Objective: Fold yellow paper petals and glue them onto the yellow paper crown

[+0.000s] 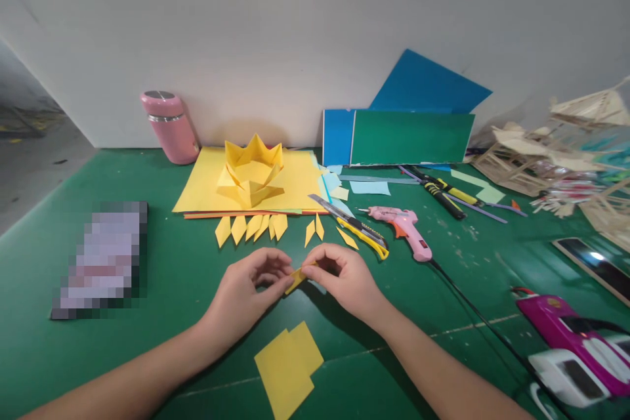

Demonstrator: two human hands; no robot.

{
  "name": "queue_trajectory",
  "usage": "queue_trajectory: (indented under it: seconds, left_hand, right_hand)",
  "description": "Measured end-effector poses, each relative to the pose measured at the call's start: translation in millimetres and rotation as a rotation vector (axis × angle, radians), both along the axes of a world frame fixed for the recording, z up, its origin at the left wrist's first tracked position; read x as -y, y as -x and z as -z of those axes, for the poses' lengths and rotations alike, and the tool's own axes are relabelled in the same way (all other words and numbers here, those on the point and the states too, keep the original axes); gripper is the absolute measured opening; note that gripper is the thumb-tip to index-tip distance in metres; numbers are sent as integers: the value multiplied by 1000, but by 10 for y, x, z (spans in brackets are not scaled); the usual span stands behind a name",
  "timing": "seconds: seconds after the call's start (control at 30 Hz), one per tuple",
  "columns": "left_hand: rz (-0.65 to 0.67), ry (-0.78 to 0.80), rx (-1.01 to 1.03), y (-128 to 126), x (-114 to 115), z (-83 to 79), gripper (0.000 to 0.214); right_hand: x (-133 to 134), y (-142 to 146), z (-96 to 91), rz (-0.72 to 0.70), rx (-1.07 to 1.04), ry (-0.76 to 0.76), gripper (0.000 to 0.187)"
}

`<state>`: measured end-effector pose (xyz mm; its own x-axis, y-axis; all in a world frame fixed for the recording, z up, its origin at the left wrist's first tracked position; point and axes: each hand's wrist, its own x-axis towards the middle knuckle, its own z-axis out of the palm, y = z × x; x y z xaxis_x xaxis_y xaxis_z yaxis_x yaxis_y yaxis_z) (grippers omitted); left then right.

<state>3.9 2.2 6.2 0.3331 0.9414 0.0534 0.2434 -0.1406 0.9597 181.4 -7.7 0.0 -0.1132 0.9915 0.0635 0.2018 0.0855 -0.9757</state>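
Between both hands is a small piece of yellow paper [296, 281], held just above the green table. My left hand [253, 282] pinches its left end between thumb and fingers. At the other end, my right hand [342, 279] is closed on it with thumb and forefinger. Loose yellow paper squares [285, 371] lie overlapping nearer to me. Beyond my hands, several folded yellow paper pieces [239, 228] are lined up in front of a stack of coloured paper [191, 193]. On that stack stands a yellow folded paper flower [253, 174] with pointed petals.
A utility knife [361, 233] and a pink glue gun [406, 226] lie right of centre, the gun's cord running toward a power strip [573, 341]. A pink flask [172, 131] stands back left. Stick models [531, 157] and a phone [598, 269] are at right; a blurred-out object [103, 256] is at left.
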Motion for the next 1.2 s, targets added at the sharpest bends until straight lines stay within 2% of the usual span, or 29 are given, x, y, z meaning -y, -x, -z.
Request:
queue_trajectory:
  seconds: [0.17,0.37,0.53,0.67,0.8,0.93,1.2]
  left_hand:
    - [19,-46,-64,23,-22,9,10]
    - [156,-246,-179,53,-42,31,18]
    - [223,-369,-281,45,-44,23,23]
    - [239,-486,-416,52,-32,21,28]
    - [299,-477,-588,51,17,17,30]
    - [285,-461,-663,37,78,7,25]
    - [421,-744,-741,83,54,26,28]
  right_hand:
    - [-1,0,-12,1,29,-23,10]
    - [8,6,-2,4,79,-50,10]
    - [9,9,23,37,336,-208,12]
    - [6,-1,23,-4,492,-306,11]
    - [6,-7,4,-33,566,-289,12]
    - [6,-4,8,-48,618,-276,13]
    - [-5,-6,39,-43,634,-254,16]
